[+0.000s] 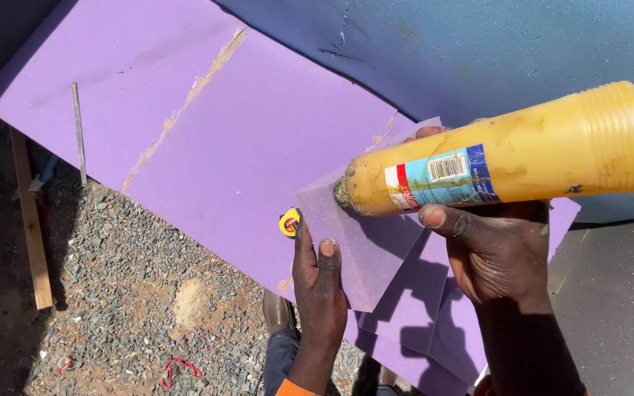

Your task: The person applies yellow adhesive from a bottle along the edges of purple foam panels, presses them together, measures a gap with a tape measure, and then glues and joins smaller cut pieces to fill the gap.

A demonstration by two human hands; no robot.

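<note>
My right hand [494, 253] grips a yellow plastic bottle [537, 150] full of yellow glue, held on its side with its smeared mouth pressed against a small purple foam piece [365, 235]. From below, my left hand [318, 282] holds that foam piece by its lower edge, thumb on top. More small purple foam pieces [420, 315] lie stacked underneath. A large purple foam sheet [207, 132] with a yellowish glue seam lies behind them.
A yellow tape measure [289, 221] rests on the large sheet's edge near my left hand. Dark blue foam [478, 51] lies at the top right. Gravel ground [126, 301], a wooden strip [31, 220], a thin metal rod [78, 132] and red string [177, 369] are on the left.
</note>
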